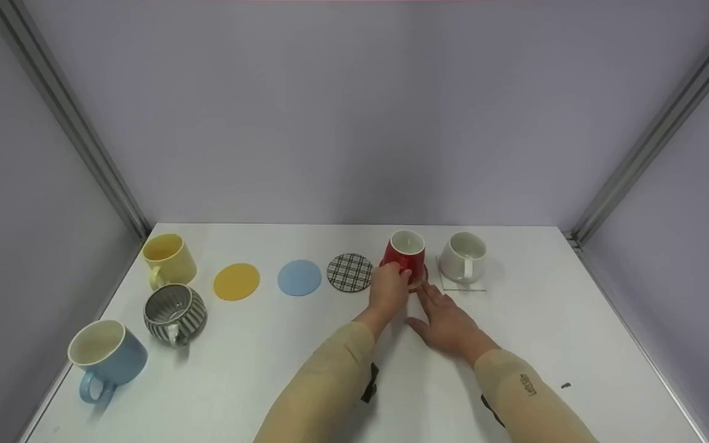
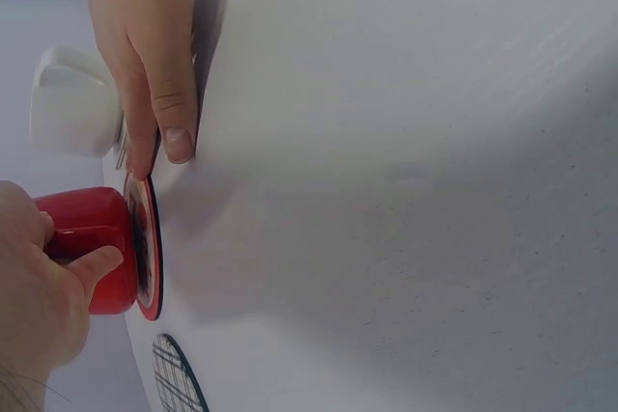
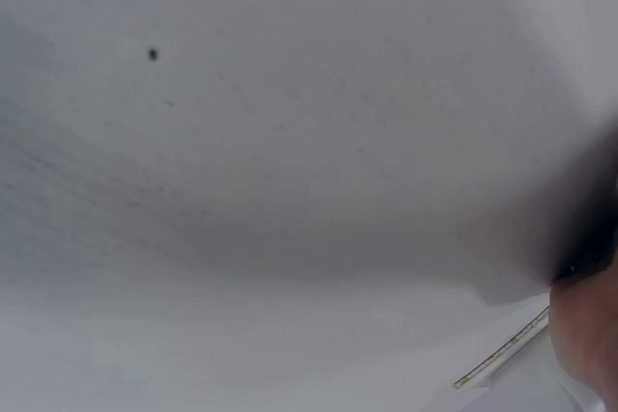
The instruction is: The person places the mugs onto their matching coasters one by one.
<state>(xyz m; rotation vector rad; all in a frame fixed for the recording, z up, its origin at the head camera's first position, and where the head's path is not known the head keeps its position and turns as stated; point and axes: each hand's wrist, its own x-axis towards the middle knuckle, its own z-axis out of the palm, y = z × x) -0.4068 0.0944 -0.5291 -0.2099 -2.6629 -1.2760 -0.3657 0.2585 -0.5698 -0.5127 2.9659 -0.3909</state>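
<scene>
A red mug [image 1: 415,261] with a white inside stands on a round red-rimmed coaster [image 2: 151,248]. My left hand [image 1: 389,288] grips the mug by its handle, fingers curled round it in the left wrist view. Beside it my right hand [image 1: 450,323] lies low on the table with its fingers stretched out, the fingertips touching the coaster's near right edge. To the right, a white mug [image 1: 463,258] sits on a square white coaster [image 1: 462,287]. The right wrist view catches only a bit of the right hand [image 3: 589,335] at its edge.
Left of the red mug lie a black-and-white checked coaster [image 1: 350,272], a blue coaster [image 1: 300,278] and a yellow coaster [image 1: 236,282]. Along the table's left side stand a yellow mug [image 1: 176,261], a grey striped mug [image 1: 188,314] and a blue mug [image 1: 124,360]. Walls enclose the white table [image 1: 219,381].
</scene>
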